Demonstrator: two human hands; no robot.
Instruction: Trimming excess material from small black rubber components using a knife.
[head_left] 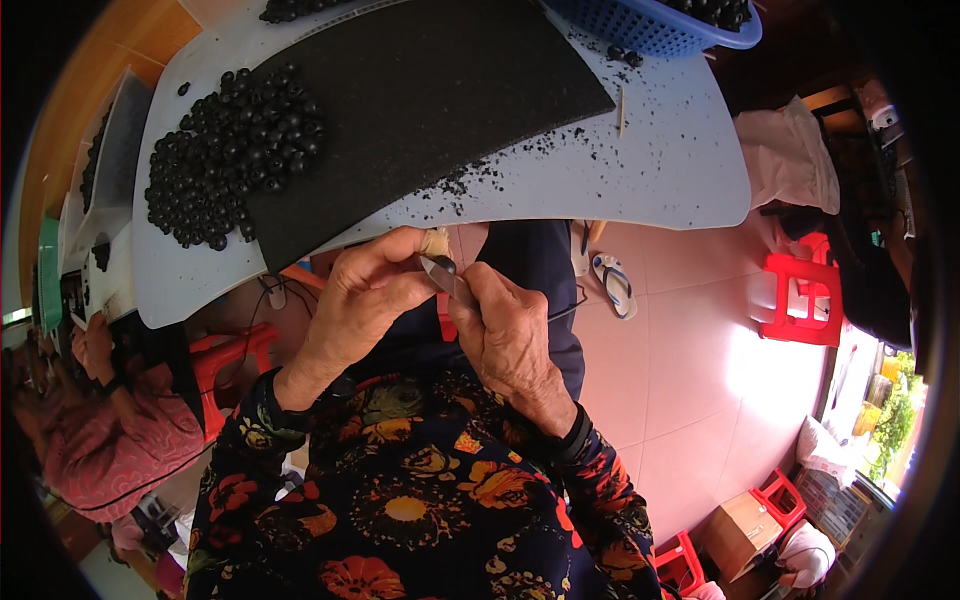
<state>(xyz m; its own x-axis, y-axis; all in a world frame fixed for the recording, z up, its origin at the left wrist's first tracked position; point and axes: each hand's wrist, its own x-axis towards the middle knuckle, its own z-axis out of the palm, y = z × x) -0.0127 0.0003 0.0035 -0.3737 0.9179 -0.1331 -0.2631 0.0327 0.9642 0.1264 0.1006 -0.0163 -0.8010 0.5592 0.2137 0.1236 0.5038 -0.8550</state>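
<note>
Seen from above, a person in a dark floral-print top holds both hands together just below the near edge of a pale blue table (640,170). The left hand (350,305) is curled, its thumb and forefinger pinched around a small dark bead (446,265) at the fingertips, seemingly to keep it steady. The right hand (510,335) is clenched around a small metal blade (440,272), whose tip meets the bead right between the two sets of fingers, probably so it can trim or scrape the bead. Just beyond the fingers, dark crumbs (470,180) are scattered along the table's near edge. Further from the fingers lies a large black foam mat (420,100), likely a work surface, tilted across the table. To the left of the mat, well apart from the hands, sits a heap of black beads (225,150). At the far right of the table stands a blue plastic basket (650,25) holding more dark beads. To the right of the hands, a pink tiled floor (680,340) carries a sandal (615,285) and red plastic stools (800,300). Another person in pink sits at lower left.
</note>
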